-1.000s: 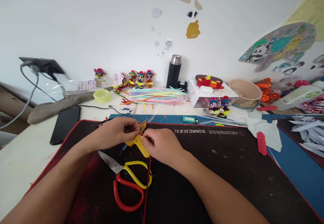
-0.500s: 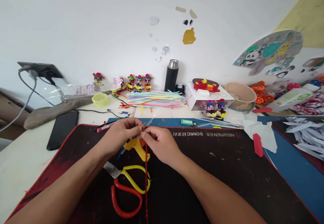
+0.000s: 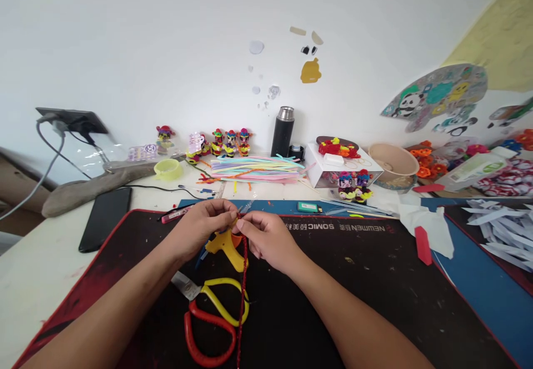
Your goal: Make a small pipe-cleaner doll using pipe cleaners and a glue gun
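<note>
A glittery red pipe cleaner (image 3: 242, 280) hangs from my fingertips down toward the mat's near edge. My right hand (image 3: 266, 241) pinches its upper end. Fingertip to fingertip with it, my left hand (image 3: 212, 219) is closed on a small piece mostly hidden by the fingers. Just below and behind both hands lies a yellow glue gun (image 3: 229, 249), partly covered by them. Scissors (image 3: 212, 330) with one red and one yellow handle rest nearer to me, blades to the left; the pipe cleaner crosses in front of the yellow handle.
Pastel pipe cleaners (image 3: 258, 171) lie in a bundle behind the hands. Beyond them stand a black thermos (image 3: 283, 133) and several small figures (image 3: 231, 142). A phone (image 3: 106, 219) is at left; a white box (image 3: 328, 171) and paper strips (image 3: 503, 224) are at right.
The view has tilted slightly up, so everything sits a little lower. My hands stay together, and the pipe cleaner's lower end has swung slightly left.
</note>
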`<action>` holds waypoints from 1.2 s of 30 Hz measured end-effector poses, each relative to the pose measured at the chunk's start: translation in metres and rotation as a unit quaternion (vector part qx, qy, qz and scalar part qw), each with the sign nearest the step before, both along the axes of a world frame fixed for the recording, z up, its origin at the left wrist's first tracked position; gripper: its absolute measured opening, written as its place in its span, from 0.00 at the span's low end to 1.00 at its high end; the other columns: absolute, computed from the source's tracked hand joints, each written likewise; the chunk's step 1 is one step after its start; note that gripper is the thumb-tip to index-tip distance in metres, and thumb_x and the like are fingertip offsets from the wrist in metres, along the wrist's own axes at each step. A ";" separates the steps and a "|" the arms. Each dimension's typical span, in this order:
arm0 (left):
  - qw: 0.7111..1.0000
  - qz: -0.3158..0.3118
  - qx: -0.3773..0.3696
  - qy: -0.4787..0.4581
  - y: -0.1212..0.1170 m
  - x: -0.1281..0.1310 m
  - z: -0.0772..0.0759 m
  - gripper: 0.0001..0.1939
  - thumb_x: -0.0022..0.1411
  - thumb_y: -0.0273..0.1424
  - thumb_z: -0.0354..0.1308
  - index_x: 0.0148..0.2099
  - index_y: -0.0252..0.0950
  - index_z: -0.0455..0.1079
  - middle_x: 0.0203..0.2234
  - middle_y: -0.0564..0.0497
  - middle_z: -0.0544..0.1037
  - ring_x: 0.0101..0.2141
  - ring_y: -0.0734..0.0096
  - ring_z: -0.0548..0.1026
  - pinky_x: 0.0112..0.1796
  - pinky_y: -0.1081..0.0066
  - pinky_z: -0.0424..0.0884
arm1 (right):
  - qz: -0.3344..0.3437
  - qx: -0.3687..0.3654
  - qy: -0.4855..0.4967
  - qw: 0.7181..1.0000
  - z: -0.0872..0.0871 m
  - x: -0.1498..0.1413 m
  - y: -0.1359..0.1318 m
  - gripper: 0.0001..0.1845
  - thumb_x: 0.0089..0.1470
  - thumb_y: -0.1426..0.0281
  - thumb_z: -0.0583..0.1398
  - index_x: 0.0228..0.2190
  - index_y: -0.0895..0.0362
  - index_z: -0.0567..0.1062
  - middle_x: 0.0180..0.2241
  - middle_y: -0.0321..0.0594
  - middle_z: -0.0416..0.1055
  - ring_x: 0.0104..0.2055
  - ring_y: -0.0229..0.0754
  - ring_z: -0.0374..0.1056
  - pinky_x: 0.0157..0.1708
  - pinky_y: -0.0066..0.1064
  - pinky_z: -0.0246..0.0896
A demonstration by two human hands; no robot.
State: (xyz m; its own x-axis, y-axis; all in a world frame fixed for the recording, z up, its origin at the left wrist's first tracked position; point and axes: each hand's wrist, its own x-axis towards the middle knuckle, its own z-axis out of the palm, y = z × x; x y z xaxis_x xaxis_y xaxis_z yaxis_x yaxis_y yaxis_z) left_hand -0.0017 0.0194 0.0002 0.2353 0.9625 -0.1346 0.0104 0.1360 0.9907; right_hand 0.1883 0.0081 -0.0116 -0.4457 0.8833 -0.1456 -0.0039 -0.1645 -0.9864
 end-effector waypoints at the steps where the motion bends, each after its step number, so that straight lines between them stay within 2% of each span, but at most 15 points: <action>1: 1.000 -0.002 0.000 -0.005 0.000 0.000 0.000 0.13 0.55 0.40 0.72 0.32 0.37 0.76 0.23 0.54 0.78 0.25 0.71 0.70 0.31 0.71 0.63 | 0.002 -0.005 0.013 1.000 0.000 0.000 0.000 0.13 0.64 0.59 0.63 0.33 0.57 0.78 0.16 0.25 0.61 0.14 0.31 0.54 0.16 0.25 0.49; 7: 0.999 -0.013 0.012 -0.026 -0.002 0.000 0.001 0.15 0.55 0.42 0.72 0.33 0.37 0.75 0.21 0.55 0.77 0.25 0.71 0.69 0.31 0.71 0.63 | 0.012 -0.050 0.084 0.995 0.001 -0.001 -0.002 0.20 0.57 0.51 0.67 0.32 0.56 0.78 0.13 0.22 0.56 0.13 0.31 0.51 0.15 0.25 0.45; 10: 0.999 -0.019 0.011 -0.032 -0.002 -0.002 0.003 0.15 0.57 0.42 0.72 0.33 0.37 0.76 0.22 0.54 0.77 0.26 0.71 0.69 0.31 0.70 0.63 | 0.012 -0.057 0.093 0.994 0.001 0.000 -0.002 0.21 0.56 0.50 0.67 0.31 0.56 0.78 0.12 0.22 0.56 0.13 0.31 0.51 0.15 0.25 0.45; 16: 0.999 -0.019 -0.033 -0.026 -0.001 -0.007 0.009 0.16 0.52 0.42 0.75 0.30 0.35 0.76 0.22 0.55 0.74 0.24 0.74 0.62 0.28 0.72 0.57 | 0.003 -0.057 0.083 0.995 0.001 0.001 0.000 0.20 0.56 0.51 0.68 0.32 0.57 0.80 0.12 0.22 0.54 0.13 0.31 0.48 0.14 0.25 0.46; 20: 0.998 -0.031 -0.049 -0.039 -0.001 -0.007 0.011 0.17 0.51 0.43 0.75 0.30 0.35 0.76 0.22 0.53 0.75 0.24 0.74 0.61 0.28 0.72 0.57 | 0.006 -0.061 0.089 0.994 0.001 0.001 -0.001 0.20 0.56 0.51 0.68 0.32 0.57 0.80 0.12 0.21 0.54 0.13 0.30 0.47 0.14 0.25 0.46; 29: 0.999 -0.040 -0.030 -0.017 0.002 -0.011 0.005 0.16 0.56 0.44 0.74 0.34 0.36 0.80 0.27 0.51 0.79 0.27 0.72 0.67 0.30 0.71 0.62 | -0.003 -0.067 0.074 0.995 0.000 0.003 0.001 0.20 0.56 0.51 0.68 0.31 0.57 0.80 0.11 0.22 0.54 0.13 0.31 0.49 0.14 0.25 0.44; 36: 0.997 -0.050 0.019 0.049 0.008 -0.018 0.000 0.22 0.62 0.52 0.68 0.33 0.36 0.80 0.28 0.48 0.79 0.27 0.70 0.68 0.30 0.70 0.64 | -0.005 -0.068 0.065 0.996 -0.002 0.002 0.003 0.21 0.55 0.51 0.68 0.31 0.57 0.80 0.11 0.22 0.54 0.13 0.30 0.48 0.14 0.25 0.45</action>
State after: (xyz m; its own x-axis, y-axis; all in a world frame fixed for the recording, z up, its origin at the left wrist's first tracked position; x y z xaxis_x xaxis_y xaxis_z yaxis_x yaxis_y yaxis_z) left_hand -0.0196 0.0271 0.0007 0.3176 0.9399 -0.1255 0.1193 0.0917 0.9886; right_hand 0.1904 0.0108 -0.0133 -0.4603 0.8638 -0.2048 -0.1332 -0.2953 -0.9461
